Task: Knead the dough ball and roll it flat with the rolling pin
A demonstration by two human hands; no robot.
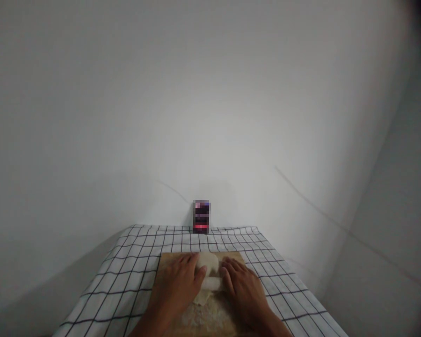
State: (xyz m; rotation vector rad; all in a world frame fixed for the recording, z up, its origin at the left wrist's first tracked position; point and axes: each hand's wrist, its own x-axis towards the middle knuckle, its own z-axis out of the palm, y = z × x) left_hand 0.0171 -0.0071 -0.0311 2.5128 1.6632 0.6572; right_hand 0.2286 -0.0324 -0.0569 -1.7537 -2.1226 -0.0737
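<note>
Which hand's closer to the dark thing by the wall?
Left. The left hand is in front, slightly left of the dark thing; the right hand is in front, farther right.

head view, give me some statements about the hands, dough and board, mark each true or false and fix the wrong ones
1. A wooden board lies on a white cloth with dark grid lines. True.
2. Pale dough shows on the far side of the rolling pin. True.
3. The rolling pin stands upright on its end. False: it lies crosswise between the left hand and the right hand.
4. The dough lies straight on the cloth. False: it lies on the wooden board.
5. A small dark object with a red band stands beyond the wooden board. True.
</note>
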